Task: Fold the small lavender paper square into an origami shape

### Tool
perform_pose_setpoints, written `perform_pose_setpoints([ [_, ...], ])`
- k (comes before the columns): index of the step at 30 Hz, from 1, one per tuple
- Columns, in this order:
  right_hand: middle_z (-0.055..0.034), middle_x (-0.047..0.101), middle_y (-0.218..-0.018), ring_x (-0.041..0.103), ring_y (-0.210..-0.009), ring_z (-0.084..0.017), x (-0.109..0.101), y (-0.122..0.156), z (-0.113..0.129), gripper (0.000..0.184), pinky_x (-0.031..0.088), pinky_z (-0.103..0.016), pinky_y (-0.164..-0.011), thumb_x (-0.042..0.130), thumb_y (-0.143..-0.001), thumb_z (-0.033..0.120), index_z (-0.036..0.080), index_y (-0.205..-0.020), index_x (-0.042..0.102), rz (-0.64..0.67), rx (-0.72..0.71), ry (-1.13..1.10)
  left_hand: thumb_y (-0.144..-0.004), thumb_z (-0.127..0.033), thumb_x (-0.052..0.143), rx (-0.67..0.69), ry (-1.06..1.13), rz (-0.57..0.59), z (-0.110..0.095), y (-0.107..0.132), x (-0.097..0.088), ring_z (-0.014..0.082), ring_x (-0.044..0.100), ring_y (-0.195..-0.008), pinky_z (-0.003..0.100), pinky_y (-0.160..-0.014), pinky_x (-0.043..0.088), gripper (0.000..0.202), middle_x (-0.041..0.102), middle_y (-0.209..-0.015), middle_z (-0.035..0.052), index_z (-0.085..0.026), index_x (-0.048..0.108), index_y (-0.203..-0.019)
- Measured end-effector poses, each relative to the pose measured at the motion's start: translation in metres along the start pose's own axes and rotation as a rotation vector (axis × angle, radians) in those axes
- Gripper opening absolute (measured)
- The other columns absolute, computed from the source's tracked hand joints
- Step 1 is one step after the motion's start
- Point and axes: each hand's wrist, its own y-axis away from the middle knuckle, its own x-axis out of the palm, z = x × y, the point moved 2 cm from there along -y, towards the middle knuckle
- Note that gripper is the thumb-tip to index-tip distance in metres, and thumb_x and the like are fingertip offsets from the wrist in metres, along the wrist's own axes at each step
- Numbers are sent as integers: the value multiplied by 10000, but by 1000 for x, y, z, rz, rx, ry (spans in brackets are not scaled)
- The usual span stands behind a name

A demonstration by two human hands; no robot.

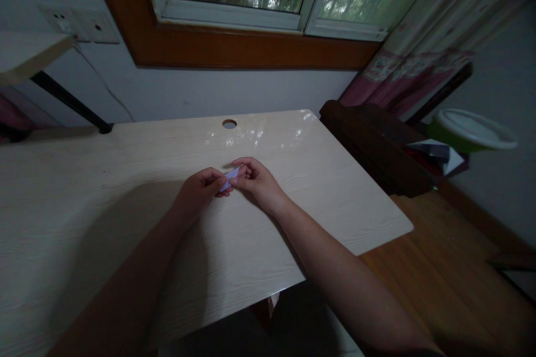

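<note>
Both of my hands meet over the middle of a pale wooden desk (pixel 318 195). My left hand (pixel 201 188) and my right hand (pixel 255 177) each pinch one end of a small folded piece of pale lilac paper (pixel 230 179). The fingers of both hands are curled and closed on it. Most of the paper is hidden between the fingertips, and it sits just above or on the desk surface; I cannot tell which.
A round cable hole (pixel 229 123) lies near the desk's far edge. A dark wooden piece of furniture (pixel 372 145) stands to the right, with a green tub with a white lid (pixel 469 131) beyond it. A window, wall sockets (pixel 79 24) and a curtain (pixel 422 61) are behind.
</note>
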Motion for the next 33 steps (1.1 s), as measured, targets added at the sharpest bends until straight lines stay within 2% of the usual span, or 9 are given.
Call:
perform_pose_setpoints([
  [10, 39, 643, -727, 637, -654, -124, 1, -1, -2, 371, 521, -328, -742, 825, -672, 219, 209, -992, 636, -25, 40, -38, -806, -448, 684, 21, -30, 25, 3, -1, -1, 180, 694, -702, 302, -691, 535, 270, 742, -744, 36, -180, 654, -815],
  [18, 54, 640, -676, 591, -614, -100, 2, -1, 1, 357, 475, -271, -657, 822, -643, 173, 208, -954, 651, -68, 33, -70, -778, -401, 712, -20, -112, 105, -3, -2, -1, 179, 705, -724, 303, -716, 552, 239, 754, -787, 44, -171, 683, -834],
  [33, 66, 627, -710, 591, -617, -99, 0, -1, -1, 423, 485, -271, -654, 822, -649, 211, 226, -1012, 607, -89, -7, -6, -793, -424, 708, -14, -59, 105, -2, -1, 0, 176, 700, -711, 301, -705, 543, 264, 751, -773, 50, -164, 669, -814],
])
